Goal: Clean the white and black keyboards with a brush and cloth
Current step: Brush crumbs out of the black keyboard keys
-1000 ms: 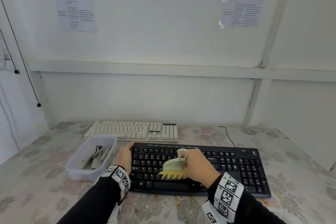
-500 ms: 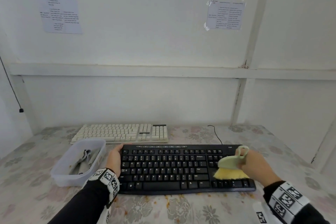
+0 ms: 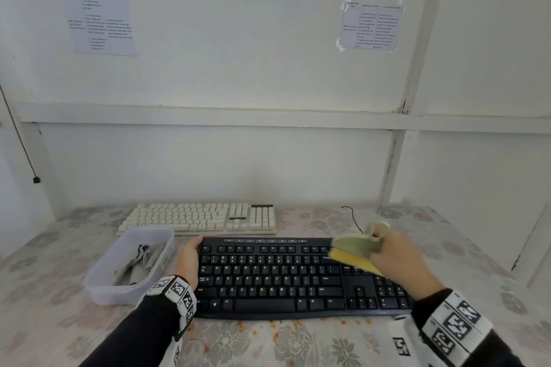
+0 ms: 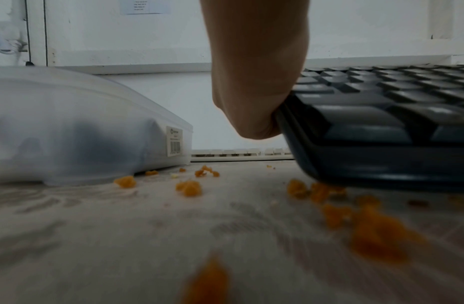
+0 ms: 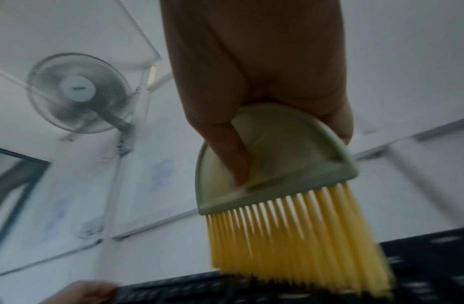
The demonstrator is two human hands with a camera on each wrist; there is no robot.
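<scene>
The black keyboard [image 3: 277,277] lies in front of me on the flowered table. My left hand [image 3: 188,256] grips its left end, the thumb on the top corner; in the left wrist view the hand [image 4: 254,82] meets the keyboard's edge [image 4: 381,144]. My right hand [image 3: 393,256] grips a pale green brush [image 3: 354,244] with yellow bristles, blurred, over the keyboard's upper right part. The right wrist view shows the brush [image 5: 277,164] with its bristles reaching the keys. The white keyboard [image 3: 202,217] lies behind, against the wall.
A translucent plastic tub [image 3: 104,280] holding a grey cloth [image 3: 140,259] stands left of the black keyboard. Orange crumbs [image 3: 277,328] lie on the table [image 3: 44,262] along the keyboard's front edge. A black cable [image 3: 353,217] runs behind the keyboard. The wall is close behind.
My right hand swept the brush from the keyboard's middle to its right end, then lifted it back toward the upper right keys. The left hand has stayed on the left end.
</scene>
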